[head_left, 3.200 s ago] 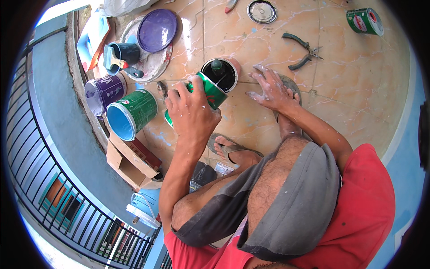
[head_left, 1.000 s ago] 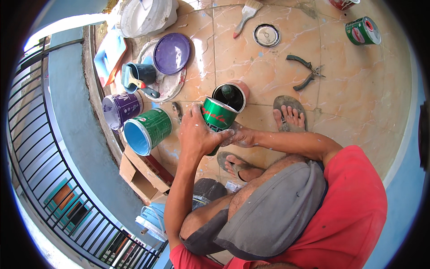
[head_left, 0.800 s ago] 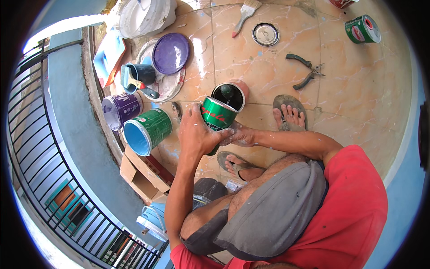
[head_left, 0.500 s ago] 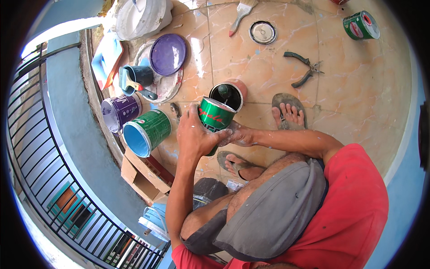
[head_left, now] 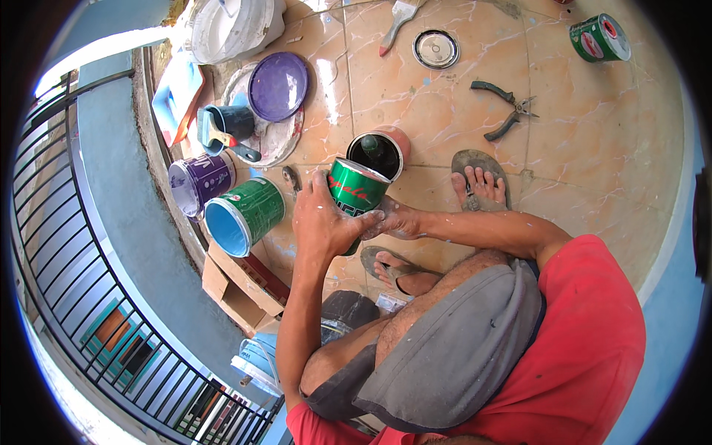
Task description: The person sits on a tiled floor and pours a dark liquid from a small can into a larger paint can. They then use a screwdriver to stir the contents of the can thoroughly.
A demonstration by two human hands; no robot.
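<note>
I grip a green metal can (head_left: 357, 189) with red lettering in both hands. My left hand (head_left: 325, 222) wraps its left side, with the thumb across the front. My right hand (head_left: 394, 221), flecked with paint, holds its lower right side. The can leans over the front rim of a pinkish pot (head_left: 397, 148) with dark contents and a rounded greenish object inside. To the left lie a green pail (head_left: 256, 204) on its side with a pale blue inside and a purple pail (head_left: 200, 178).
Around me on the tiles are pliers (head_left: 508, 111), a metal lid (head_left: 435, 50), a brush (head_left: 397, 26), a green can (head_left: 599, 38), a purple lid (head_left: 276, 85), a dark cup with a brush (head_left: 230, 126) and a cardboard box (head_left: 233, 285). A black railing (head_left: 67, 282) runs along the left.
Since the earliest frame my right hand has left the area by my foot and taken hold of the can with my left. In the last second both hands have stayed nearly still.
</note>
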